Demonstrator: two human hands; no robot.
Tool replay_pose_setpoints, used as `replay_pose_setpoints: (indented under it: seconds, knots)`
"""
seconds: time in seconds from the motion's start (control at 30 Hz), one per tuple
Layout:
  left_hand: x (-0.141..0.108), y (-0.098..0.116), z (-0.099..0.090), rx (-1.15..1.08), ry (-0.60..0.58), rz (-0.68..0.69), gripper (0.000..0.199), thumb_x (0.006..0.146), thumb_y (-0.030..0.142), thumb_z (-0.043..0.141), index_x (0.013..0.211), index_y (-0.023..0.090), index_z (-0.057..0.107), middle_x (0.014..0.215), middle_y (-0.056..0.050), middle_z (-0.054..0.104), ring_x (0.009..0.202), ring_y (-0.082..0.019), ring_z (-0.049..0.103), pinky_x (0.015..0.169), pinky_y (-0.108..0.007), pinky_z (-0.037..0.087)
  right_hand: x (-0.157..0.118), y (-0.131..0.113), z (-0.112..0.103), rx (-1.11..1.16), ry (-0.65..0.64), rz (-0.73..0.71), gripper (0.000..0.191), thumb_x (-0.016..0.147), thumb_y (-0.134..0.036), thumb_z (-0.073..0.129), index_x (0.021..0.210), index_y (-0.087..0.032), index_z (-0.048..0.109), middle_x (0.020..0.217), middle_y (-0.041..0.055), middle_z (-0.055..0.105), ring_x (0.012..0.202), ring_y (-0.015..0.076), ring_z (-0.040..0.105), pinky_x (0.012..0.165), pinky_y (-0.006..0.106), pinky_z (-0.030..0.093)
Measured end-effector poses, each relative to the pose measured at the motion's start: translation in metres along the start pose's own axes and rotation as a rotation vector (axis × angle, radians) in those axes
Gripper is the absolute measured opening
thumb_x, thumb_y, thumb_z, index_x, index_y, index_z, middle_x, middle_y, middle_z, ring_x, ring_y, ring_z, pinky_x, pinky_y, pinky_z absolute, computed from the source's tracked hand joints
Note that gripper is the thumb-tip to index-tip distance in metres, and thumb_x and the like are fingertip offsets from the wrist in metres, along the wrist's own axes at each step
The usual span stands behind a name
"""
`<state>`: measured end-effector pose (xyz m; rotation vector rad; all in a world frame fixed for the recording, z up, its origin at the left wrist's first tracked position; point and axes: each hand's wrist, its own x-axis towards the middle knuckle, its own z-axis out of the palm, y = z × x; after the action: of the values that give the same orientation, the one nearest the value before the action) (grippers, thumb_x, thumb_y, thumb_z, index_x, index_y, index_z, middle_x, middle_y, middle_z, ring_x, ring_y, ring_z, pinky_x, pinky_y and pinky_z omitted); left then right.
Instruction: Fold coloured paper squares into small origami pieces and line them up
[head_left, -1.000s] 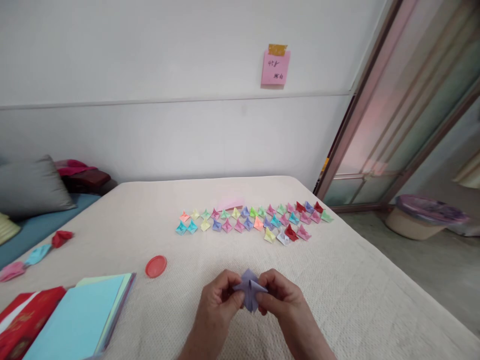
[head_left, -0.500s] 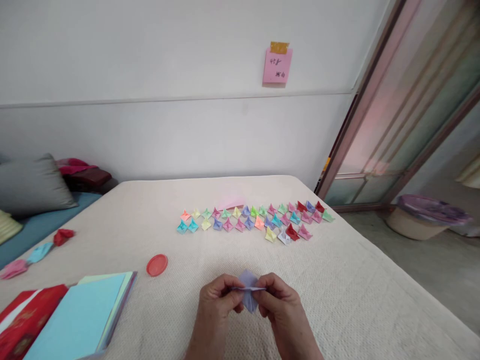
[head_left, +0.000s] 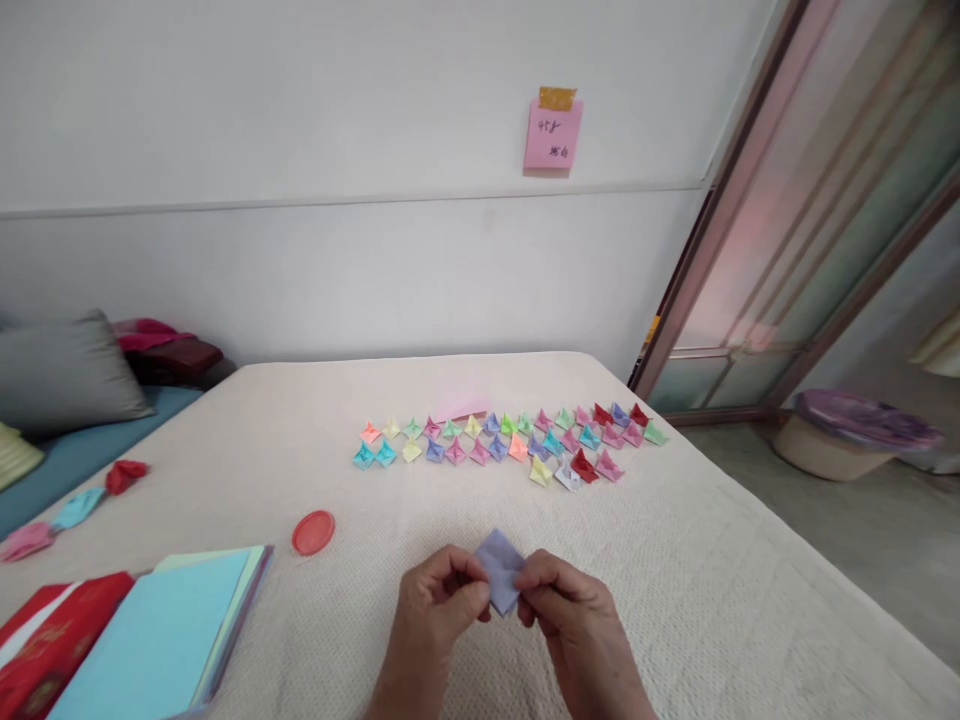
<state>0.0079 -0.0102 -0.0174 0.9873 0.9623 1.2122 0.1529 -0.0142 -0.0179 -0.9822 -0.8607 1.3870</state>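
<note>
A small folded purple paper (head_left: 500, 565) is held above the cloth-covered table, its broad face showing as a diamond. My left hand (head_left: 442, 610) pinches its left edge between thumb and fingers. On the right edge, my right hand (head_left: 562, 605) pinches it the same way. Beyond my hands lie rows of small folded papers in many colours, among them a yellow one (head_left: 541, 471), a red one (head_left: 584, 465) and a pink one (head_left: 610, 465). A red round lid (head_left: 313, 532) lies left of my hands.
A stack of coloured paper (head_left: 157, 625) and a red packet (head_left: 56, 640) lie at the near left. Pink, blue and red crumpled pieces (head_left: 126, 476) sit by the left table edge. A bin (head_left: 851, 435) stands on the floor at the right.
The purple paper has turned from its thin folded edges showing between my fingers to a flatter diamond face. My right hand has shifted slightly to the right.
</note>
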Motion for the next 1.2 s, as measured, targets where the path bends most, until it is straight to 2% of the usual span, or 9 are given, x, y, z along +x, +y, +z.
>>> replay_pose_setpoints:
  seconds: [0.13,0.27,0.47,0.6,0.73,0.87,0.97,1.1,1.2]
  knots:
    - [0.003,-0.002,0.001,0.029,0.039,0.014,0.008,0.063,0.01,0.064,0.063,0.017,0.06,0.053,0.005,0.056,0.051,-0.01,0.049,0.053,-0.022,0.037,0.001,0.002,0.0,0.005,-0.004,0.03,0.01,0.068,-0.016,0.062,0.06,-0.018,0.068,0.052,-0.0017,0.054,0.054,0.0116,0.046,0.054,0.026,0.03]
    - [0.005,-0.002,0.0,0.021,0.07,0.016,0.008,0.062,0.011,0.063,0.063,0.018,0.057,0.052,0.006,0.055,0.051,-0.01,0.048,0.053,-0.021,0.036,-0.001,0.001,0.004,0.021,0.022,0.072,0.007,0.072,-0.022,0.061,0.073,-0.017,0.067,0.053,-0.0009,0.057,0.055,0.0125,0.048,0.054,0.025,0.03]
    - [0.006,-0.003,0.0,0.033,0.095,0.039,0.009,0.064,0.014,0.064,0.066,0.018,0.056,0.052,0.006,0.051,0.05,-0.009,0.044,0.051,-0.021,0.031,-0.005,-0.003,0.007,0.072,0.026,0.055,0.016,0.078,-0.032,0.061,0.089,-0.019,0.06,0.058,-0.0009,0.061,0.057,0.0142,0.052,0.056,0.026,0.036]
    - [0.001,-0.004,0.003,0.102,0.067,0.099,0.01,0.071,0.019,0.064,0.067,0.018,0.055,0.056,0.005,0.05,0.055,-0.01,0.042,0.052,-0.022,0.031,-0.001,0.005,0.003,-0.079,-0.042,0.036,0.025,0.074,-0.041,0.067,0.072,-0.017,0.062,0.053,-0.0002,0.059,0.052,0.0128,0.05,0.052,0.025,0.036]
    - [0.0,-0.007,0.005,0.093,0.074,0.118,0.01,0.069,0.018,0.065,0.068,0.018,0.055,0.057,0.005,0.05,0.056,-0.011,0.042,0.053,-0.022,0.033,0.001,0.01,0.0,-0.173,-0.024,0.028,0.033,0.076,-0.044,0.066,0.059,-0.017,0.057,0.045,-0.0015,0.055,0.046,0.0105,0.045,0.049,0.024,0.033]
    - [0.004,-0.006,0.004,-0.036,0.046,0.063,0.024,0.063,0.016,0.068,0.083,0.02,0.054,0.062,0.004,0.058,0.055,-0.011,0.047,0.05,-0.021,0.035,0.001,0.007,-0.001,-0.152,-0.03,0.045,0.034,0.075,-0.044,0.067,0.057,-0.017,0.056,0.044,-0.0021,0.055,0.044,0.0097,0.044,0.048,0.024,0.032]
    - [0.005,-0.004,0.004,-0.068,0.017,-0.033,0.032,0.063,0.018,0.071,0.091,0.019,0.056,0.068,0.002,0.062,0.056,-0.012,0.049,0.048,-0.021,0.035,0.002,0.005,0.0,-0.159,-0.039,0.052,0.033,0.074,-0.043,0.067,0.057,-0.017,0.055,0.044,-0.0024,0.055,0.043,0.0097,0.044,0.048,0.024,0.032]
    - [0.002,-0.004,0.005,-0.115,0.003,-0.127,0.014,0.07,0.024,0.07,0.074,0.014,0.06,0.058,0.003,0.055,0.05,-0.008,0.043,0.049,-0.021,0.031,0.001,0.006,0.001,-0.195,-0.04,0.045,0.033,0.074,-0.043,0.067,0.058,-0.018,0.055,0.045,-0.0025,0.055,0.045,0.0104,0.045,0.049,0.024,0.032]
    - [0.0,-0.005,0.005,-0.132,0.05,-0.118,0.018,0.072,0.023,0.069,0.061,0.014,0.059,0.049,0.004,0.05,0.047,-0.007,0.039,0.049,-0.022,0.027,0.0,0.007,0.003,-0.223,-0.029,0.042,0.032,0.074,-0.042,0.067,0.058,-0.018,0.055,0.045,-0.003,0.054,0.046,0.0104,0.045,0.049,0.024,0.032]
